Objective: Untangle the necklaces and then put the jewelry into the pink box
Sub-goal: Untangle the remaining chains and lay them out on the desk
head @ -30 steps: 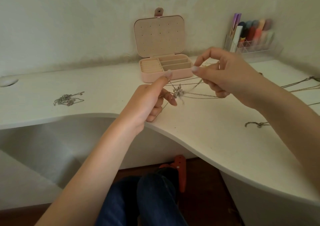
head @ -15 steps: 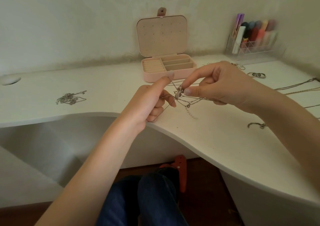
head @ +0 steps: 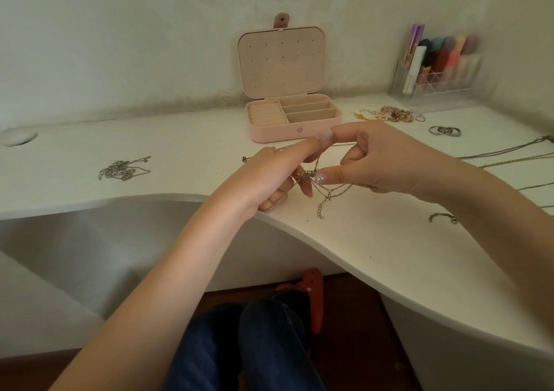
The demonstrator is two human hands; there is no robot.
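A knot of thin silver necklaces (head: 328, 191) hangs between both hands just above the white desk's front edge. My left hand (head: 275, 178) grips the chains, with its forefinger stretched up under a strand. My right hand (head: 377, 160) pinches the knot at a small clasp with thumb and forefinger. The pink box (head: 292, 119) stands open behind the hands, its lid upright against the wall and its compartments bare. More chains (head: 506, 154) trail off to the right from under my right wrist.
A heap of silver chain (head: 124, 169) lies at the left of the white desk (head: 374, 250). Earrings and a beaded piece (head: 389, 114), rings (head: 445, 131) and a short chain (head: 442, 217) lie at the right. A clear organiser with pens (head: 440, 70) stands in the back corner.
My right hand has come down and left from a raised pull to pinch the knot close to my left hand. The chains went slack and a tail now dangles onto the desk.
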